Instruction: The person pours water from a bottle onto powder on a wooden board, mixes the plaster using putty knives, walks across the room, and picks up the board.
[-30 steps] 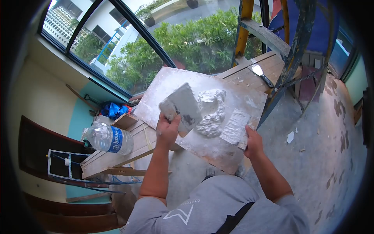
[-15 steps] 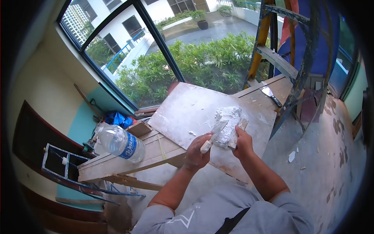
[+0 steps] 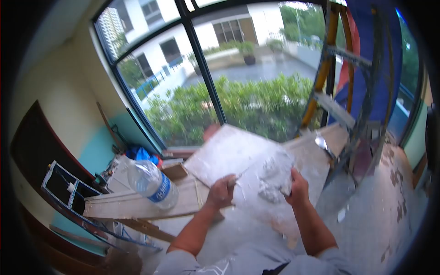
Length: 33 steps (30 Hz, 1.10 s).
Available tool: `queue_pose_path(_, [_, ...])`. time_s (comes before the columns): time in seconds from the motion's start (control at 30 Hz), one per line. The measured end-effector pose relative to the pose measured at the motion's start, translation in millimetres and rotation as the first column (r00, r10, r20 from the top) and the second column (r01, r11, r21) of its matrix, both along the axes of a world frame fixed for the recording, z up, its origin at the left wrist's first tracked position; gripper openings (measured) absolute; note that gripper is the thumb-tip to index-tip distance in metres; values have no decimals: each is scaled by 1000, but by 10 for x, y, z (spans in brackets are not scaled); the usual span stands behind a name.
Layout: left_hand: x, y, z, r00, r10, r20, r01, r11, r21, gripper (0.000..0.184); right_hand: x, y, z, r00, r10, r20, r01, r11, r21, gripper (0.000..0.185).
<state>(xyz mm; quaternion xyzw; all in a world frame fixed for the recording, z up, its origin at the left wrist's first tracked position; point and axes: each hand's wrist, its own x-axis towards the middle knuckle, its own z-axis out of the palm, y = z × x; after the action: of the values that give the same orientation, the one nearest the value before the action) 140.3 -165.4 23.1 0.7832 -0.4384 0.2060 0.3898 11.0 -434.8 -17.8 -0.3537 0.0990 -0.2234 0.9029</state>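
White paste lies in a mound on the pale board, blurred by motion. My left hand is closed on a flat tool seen nearly edge-on, over the board's near left side. At the mound's right side, my right hand is closed round the edge of a second tool, whose outline blends with the paste. The two hands are apart, with the board and paste between them.
A large clear bottle stands on the wooden bench at left. A putty knife lies on planks behind the board, beside a stepladder. Window panes rise behind. A metal frame is at far left.
The view has tilted up and the scene sits lower. My hands, close together half a second ago, are now apart, the left one further left with its tool.
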Motion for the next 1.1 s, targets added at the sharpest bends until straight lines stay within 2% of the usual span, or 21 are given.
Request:
queue_pose_path(0.03, [-3,8,115,1000,-18,10,18,1000,4,21,70,-45,-60,997,-73,-9,72,995,-68,43])
queue_pose_path(0.07, [-62,-15,311,992,-120,26,121,992,-41,23,138,-89,-115,989,-147,-18,143,980,-137,44])
queue_pose_path(0.1, [-195,-54,546,978,-201,56,203,978,-42,26,125,-26,87,977,-212,-36,213,976,34,45])
queue_pose_path(0.13, [-16,-48,193,957,-194,217,177,979,98,30,207,-46,61,947,-311,-84,311,950,-11,47])
queue_pose_path(0.17, [-220,-83,313,964,-229,134,217,971,99,38,250,-101,-5,902,-410,-137,406,912,-57,48])
queue_pose_path(0.27, [-395,-212,-99,975,-207,84,188,963,196,42,420,-242,-191,798,-555,-234,519,831,-201,49])
queue_pose_path(0.37, [-566,-364,-207,977,-212,21,205,961,184,41,442,-184,-130,818,-514,-258,490,858,-156,52])
queue_pose_path(0.5, [-649,-512,-237,980,-199,-3,196,962,192,43,445,-18,-107,805,-532,-261,466,841,-275,50])
queue_pose_path(0.63, [-561,-619,-314,982,-189,0,184,958,221,46,410,16,-109,867,-457,-198,407,879,-250,44])
queue_pose_path(0.73, [-414,-768,-280,986,-165,6,157,953,261,46,325,136,-191,923,-270,-275,199,945,-260,44])
queue_pose_path(0.77, [-327,-830,-244,988,-156,8,148,950,275,46,257,225,-179,930,-261,-259,191,945,-266,41])
queue_pose_path(0.8, [-186,-898,-219,988,-153,-26,153,932,330,48,217,214,-262,938,-204,-282,112,944,-310,39])
queue_pose_path(0.83, [32,-966,-274,985,-175,-12,170,934,315,48,162,209,-406,940,-146,-309,30,936,-350,38])
queue_pose_path(0.9, [316,-1025,-30,948,-275,-158,304,929,209,42,83,136,-631,948,-77,-308,-71,894,-442,38])
queue_pose_path(0.93, [330,-1029,168,952,-137,-274,194,961,196,39,43,59,-734,951,-45,-305,-117,863,-491,38])
queue_pose_path(0.97, [326,-1011,312,922,-1,-388,83,977,194,37,65,-66,-942,966,-56,-254,-78,870,-486,41])
queue_pose_path(1.0, [443,-1002,346,885,14,-465,35,995,96,40,176,-258,-1274,977,-70,-201,-36,877,-479,45])
queue_pose_path(1.03, [557,-999,399,808,25,-588,22,997,72,41,296,-503,-1670,985,-88,-146,9,882,-472,48])
queue_pose_path(1.07, [658,-991,447,712,30,-701,9,999,52,42,370,-810,-2228,966,-120,-231,-42,803,-594,38])
queue_pose_path(1.1, [767,-966,482,599,32,-800,-5,999,37,43,358,-958,-2400,955,-113,-275,-95,761,-641,38])
